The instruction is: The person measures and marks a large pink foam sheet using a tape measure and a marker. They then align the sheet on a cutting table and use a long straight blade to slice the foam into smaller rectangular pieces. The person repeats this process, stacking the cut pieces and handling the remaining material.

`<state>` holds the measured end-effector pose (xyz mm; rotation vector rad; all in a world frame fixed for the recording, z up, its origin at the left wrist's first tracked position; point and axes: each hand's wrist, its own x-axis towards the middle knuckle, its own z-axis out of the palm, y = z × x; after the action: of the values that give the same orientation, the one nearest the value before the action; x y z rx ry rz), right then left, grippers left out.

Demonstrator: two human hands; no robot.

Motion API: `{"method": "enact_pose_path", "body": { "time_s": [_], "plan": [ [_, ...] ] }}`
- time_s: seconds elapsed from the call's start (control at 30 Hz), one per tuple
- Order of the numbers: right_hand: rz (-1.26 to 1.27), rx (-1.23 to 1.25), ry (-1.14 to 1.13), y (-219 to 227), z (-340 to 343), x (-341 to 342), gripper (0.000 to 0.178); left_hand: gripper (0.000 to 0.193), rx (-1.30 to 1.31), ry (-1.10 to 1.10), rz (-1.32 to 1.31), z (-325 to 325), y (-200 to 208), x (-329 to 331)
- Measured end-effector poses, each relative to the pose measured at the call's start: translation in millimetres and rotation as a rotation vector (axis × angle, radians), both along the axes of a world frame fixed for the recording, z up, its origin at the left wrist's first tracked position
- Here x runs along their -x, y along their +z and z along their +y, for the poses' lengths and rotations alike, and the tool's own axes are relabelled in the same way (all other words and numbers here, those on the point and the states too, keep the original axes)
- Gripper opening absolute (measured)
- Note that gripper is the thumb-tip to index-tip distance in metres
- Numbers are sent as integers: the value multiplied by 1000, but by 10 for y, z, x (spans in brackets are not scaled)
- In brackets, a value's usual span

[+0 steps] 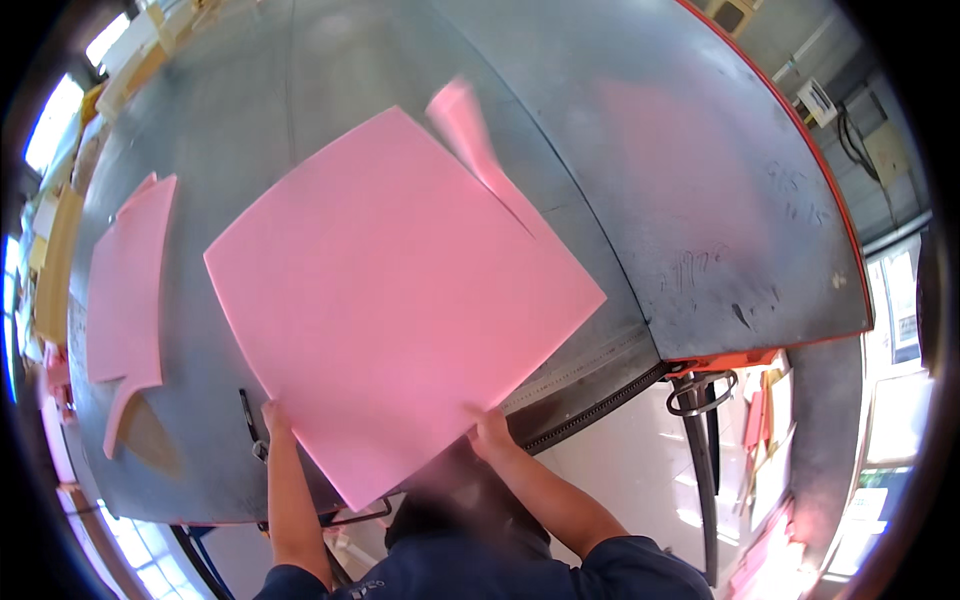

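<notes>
Both the left hand [274,418] and the right hand [489,434] have fingers closed on near edges of the large pink sheet [400,290] spread ahead of them, and the pink flap [468,128] beyond the fingertips might tear if tugged unevenly.

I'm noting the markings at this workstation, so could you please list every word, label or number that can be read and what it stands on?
Grey tabletop, right part: dark handwritten marks, too faint to read surely.
Dark blue shirt: small pale print, too small to read.
Large pink sheet: no writing visible.
</notes>
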<state>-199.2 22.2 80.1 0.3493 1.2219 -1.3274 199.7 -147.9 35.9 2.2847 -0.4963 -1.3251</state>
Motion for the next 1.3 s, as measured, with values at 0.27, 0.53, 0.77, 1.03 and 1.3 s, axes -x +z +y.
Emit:
{"method": "enact_pose_path", "body": {
  "time_s": [0.27, 0.53, 0.77, 1.03, 1.3],
  "plan": [
    [75, -118, -135, -257, -192, 569, 42, 43, 341, 117, 336, -240, 502, 0],
    [530, -55, -157, -96, -625, 1381, 41, 46, 366, 70, 367, -173, 335, 67],
    [398, -91, -351, -135, -94, 1445, 33, 63, 534, -236, 366, -442, 305, 550],
    [578, -384, -114, -437, 200, 2093, 34, 62, 469, -237, 373, -782, 21, 1001],
    [638, -462, -38, -83, 14, 1869, 39, 68, 571, -339, 417, -1111, 83, 916]
  ]
}}
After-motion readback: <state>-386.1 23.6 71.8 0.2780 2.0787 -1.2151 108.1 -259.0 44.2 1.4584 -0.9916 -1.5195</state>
